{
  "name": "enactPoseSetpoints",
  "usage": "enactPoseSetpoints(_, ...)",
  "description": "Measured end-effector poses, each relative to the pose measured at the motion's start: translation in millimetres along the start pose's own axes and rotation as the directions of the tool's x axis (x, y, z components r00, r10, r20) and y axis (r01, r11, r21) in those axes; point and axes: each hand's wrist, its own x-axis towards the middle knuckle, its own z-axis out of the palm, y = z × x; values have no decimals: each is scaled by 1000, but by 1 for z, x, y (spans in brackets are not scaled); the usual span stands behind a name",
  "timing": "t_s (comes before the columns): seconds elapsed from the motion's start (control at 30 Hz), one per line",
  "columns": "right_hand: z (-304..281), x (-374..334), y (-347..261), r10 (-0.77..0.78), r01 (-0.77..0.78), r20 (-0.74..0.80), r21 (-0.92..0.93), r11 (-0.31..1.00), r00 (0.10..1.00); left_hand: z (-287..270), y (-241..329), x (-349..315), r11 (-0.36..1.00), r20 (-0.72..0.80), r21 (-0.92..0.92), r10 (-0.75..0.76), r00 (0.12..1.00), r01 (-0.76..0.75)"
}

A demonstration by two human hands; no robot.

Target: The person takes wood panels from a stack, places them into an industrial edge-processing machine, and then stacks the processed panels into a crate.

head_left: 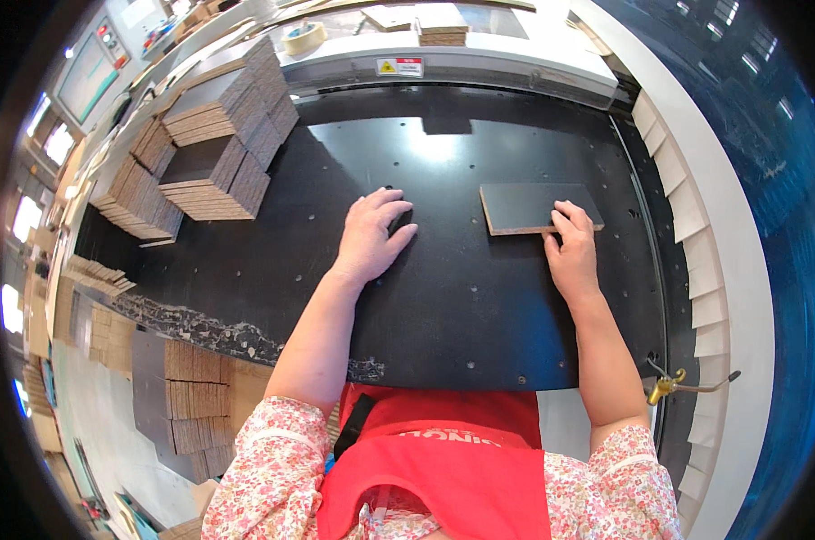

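A small grey-faced particleboard panel (pixel 525 205) lies flat on the black machine table (pixel 425 297), right of the middle. My right hand (pixel 571 247) grips its near edge, fingers on the top face and the thumb at the edge. Farther left, my left hand (pixel 376 236) rests on or just above the table with its fingers spread and nothing in them. Stacks of similar cut panels (pixel 214 175) stand at the table's far left, beyond my left hand.
A white beam (pixel 507 72) with a warning label spans the far side. More panel stacks (pixel 187 396) sit below the table at left. A yellow brass fitting (pixel 666 385) sticks out at the right edge, beside white curtain strips (pixel 700 261). A tape roll (pixel 303 38) lies behind the beam.
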Motion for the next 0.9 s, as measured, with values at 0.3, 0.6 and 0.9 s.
enactPoseSetpoints(0.3,-1,-3,-5,30,-30,16,-4,1000,999,-2,1,-3,1000,36,11,-4,999,4)
enactPoseSetpoints(0.6,0,-3,-3,25,-25,6,16,1000,1000,2,-1,-3,1000,23,15,1,1000,-1)
enactPoseSetpoints(0.9,0,-7,-1,16,-16,-6,24,1000,1000,1,1,-5,1000,5,-1,14,1000,-14)
